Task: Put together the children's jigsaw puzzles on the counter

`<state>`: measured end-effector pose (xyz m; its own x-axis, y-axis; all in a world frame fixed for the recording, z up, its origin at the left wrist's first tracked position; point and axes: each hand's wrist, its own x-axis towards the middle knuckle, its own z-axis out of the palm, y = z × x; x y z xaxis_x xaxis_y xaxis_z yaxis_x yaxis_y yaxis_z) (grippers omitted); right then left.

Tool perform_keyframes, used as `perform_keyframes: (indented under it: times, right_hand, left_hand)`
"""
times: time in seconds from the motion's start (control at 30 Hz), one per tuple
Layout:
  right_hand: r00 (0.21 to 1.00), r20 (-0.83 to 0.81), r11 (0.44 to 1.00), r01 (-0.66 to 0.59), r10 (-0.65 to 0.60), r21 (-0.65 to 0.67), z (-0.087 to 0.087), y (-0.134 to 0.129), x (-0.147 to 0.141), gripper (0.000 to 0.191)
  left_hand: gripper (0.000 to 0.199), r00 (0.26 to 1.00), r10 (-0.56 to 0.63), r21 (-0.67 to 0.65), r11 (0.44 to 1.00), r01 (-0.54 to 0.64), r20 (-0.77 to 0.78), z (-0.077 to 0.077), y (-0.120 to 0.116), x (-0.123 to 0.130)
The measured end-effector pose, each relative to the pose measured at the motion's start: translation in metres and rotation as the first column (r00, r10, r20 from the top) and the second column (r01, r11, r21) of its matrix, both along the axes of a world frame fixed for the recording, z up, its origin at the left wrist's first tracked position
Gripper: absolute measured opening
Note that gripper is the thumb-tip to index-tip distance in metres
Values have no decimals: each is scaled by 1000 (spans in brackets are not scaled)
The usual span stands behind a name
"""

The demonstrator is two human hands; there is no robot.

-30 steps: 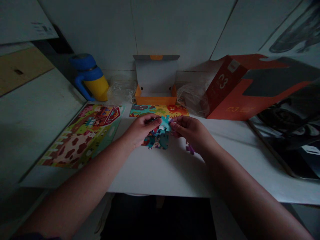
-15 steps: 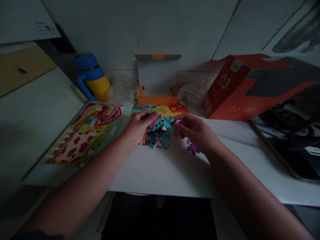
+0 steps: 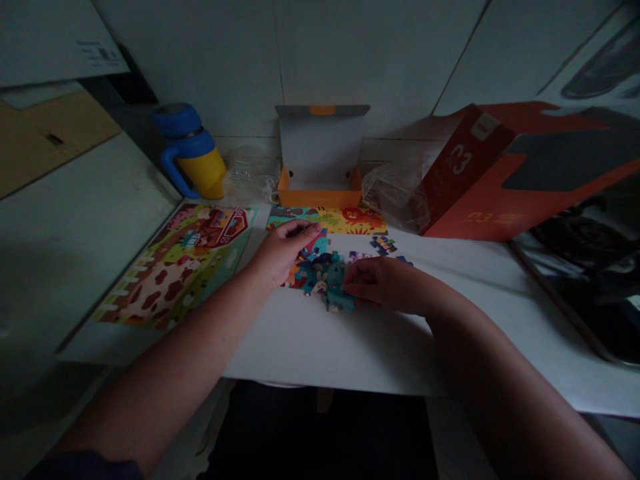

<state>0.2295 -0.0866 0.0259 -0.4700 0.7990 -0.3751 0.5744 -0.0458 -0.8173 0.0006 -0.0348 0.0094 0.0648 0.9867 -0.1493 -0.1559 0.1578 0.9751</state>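
Note:
A partly joined jigsaw puzzle [image 3: 316,272], with a rabbit on teal, lies on the white table between my hands. My right hand [image 3: 377,283] pinches a teal jigsaw piece [image 3: 340,300] at the puzzle's lower right edge; whether it is joined there I cannot tell. At the upper left of the puzzle is my left hand [image 3: 286,248], thumb and fingers closed. A red and teal part of the puzzle shows beside its fingertips, and what they hold is hidden. Loose jigsaw pieces [image 3: 383,245] lie beyond my right hand, some partly covered by it.
An open orange box [image 3: 320,198] stands at the back, with a yellow animal picture strip [image 3: 350,220] before it. Clear plastic wrap [image 3: 397,197] lies beside a large red box [image 3: 475,180]. On the left are a farm picture sheet [image 3: 175,267] and a blue and yellow jug [image 3: 200,163].
My right hand has come down and nearer to me with the teal piece, to the puzzle's lower right. Loose pieces behind it have come into view. My left hand has hardly moved.

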Motion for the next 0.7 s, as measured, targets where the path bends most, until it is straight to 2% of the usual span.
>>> perform_keyframes:
  times: [0.33,0.53,0.7]
  right_hand:
    - [997,65,999,-46,47,-27,4,-6,-7,15]
    - [996,58,996,-67,70,-54,0,-7,-6,13]
    - [991,84,992,-99,105,-77,5,-7,1,12]
  left_hand:
    - [40,1000,-23,1,1000,23,-19,-5,2,-1]
    - [36,999,-29,6,1000,30,-29,-6,2,-1]
    - [29,1000,-20,-8,1000,20,-13,-1,0,0]
